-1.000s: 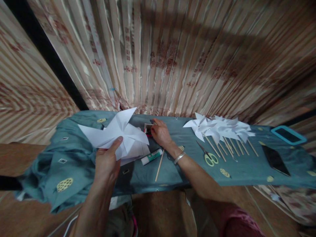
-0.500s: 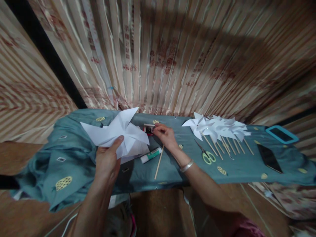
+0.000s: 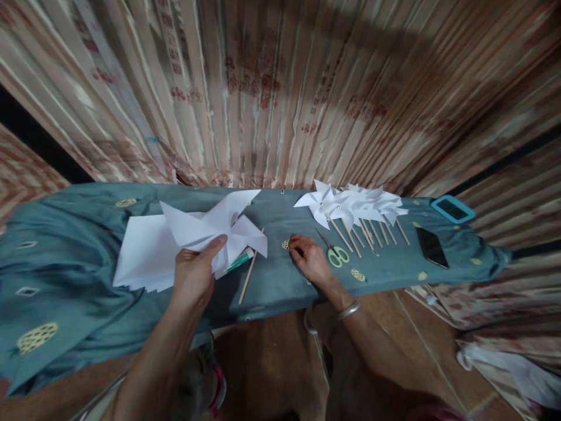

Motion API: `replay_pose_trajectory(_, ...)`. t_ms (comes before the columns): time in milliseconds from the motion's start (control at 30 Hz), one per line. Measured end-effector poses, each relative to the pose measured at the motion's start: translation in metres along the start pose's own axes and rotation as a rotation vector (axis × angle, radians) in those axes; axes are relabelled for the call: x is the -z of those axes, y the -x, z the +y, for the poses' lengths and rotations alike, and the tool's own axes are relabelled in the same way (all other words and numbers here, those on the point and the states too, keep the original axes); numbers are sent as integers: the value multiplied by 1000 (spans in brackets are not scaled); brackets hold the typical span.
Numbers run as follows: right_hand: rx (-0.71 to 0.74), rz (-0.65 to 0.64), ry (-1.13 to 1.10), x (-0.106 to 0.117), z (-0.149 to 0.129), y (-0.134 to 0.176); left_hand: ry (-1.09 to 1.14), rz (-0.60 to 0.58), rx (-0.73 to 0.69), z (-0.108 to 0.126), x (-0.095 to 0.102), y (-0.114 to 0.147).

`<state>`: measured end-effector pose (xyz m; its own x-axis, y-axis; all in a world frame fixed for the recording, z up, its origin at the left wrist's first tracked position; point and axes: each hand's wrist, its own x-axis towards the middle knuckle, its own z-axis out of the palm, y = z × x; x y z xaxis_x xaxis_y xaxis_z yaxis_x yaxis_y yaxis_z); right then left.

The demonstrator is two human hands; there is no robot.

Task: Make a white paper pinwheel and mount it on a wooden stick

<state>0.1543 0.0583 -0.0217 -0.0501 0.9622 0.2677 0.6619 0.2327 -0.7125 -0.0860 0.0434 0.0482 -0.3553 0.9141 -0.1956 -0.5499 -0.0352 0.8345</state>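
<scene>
My left hand [image 3: 195,272] pinches a white paper pinwheel [image 3: 221,225], thumb on top near its centre. The pinwheel has no stick on it and hovers over a stack of white paper [image 3: 142,251]. Partly under it lies a glue stick [image 3: 239,261], with a wooden stick [image 3: 248,275] alongside. My right hand [image 3: 310,257] is at the cloth left of the green-handled scissors [image 3: 337,256]. Its fingers are curled with the tips together; whatever they may hold is too small to make out.
Several finished pinwheels [image 3: 350,204] on wooden sticks lie in an overlapping row at the back right. Beyond them are a black phone [image 3: 432,247] and a blue-framed device [image 3: 453,209]. A green patterned cloth [image 3: 280,286] covers the table; a striped curtain [image 3: 263,88] hangs behind.
My right hand has moved right, from a small red box to the cloth near the scissors. The pinwheel stays in my left hand and now hides the box's spot. The view has turned right.
</scene>
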Motion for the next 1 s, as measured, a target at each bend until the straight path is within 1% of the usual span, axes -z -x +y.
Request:
replay_pose_trajectory(100, 13, -11, -3, 1, 9, -2, -4, -25, -8, -7, -11, 1)
replay_pose_trajectory(267, -44, 28, -94, -2, 22, -7, -44, -29, 4, -17, -23, 1)
replay_pose_trajectory(367, -8, -23, -53, -4, 19, -7, -43, -45, -4, -23, -31, 4)
replay_pose_trajectory(500, 40, -87, 36, -1, 10, -3, -22, -73, -8, -28, -41, 9)
replay_pose_trajectory(600, 44, -99, 21, 2, 7, 0, -20, -94, 0, -30, -44, 11)
replay_pose_trajectory(667, 39, -93, -20, 2, 9, 0, -33, -85, 3, -31, -44, 11)
replay_pose_trajectory(867, -47, -79, -114, 1, 19, -6, -33, -87, 24, -36, -44, 9)
replay_pose_trajectory(1000, -24, -96, -97, 2, 15, -4, -40, -83, 52, -37, -46, 9)
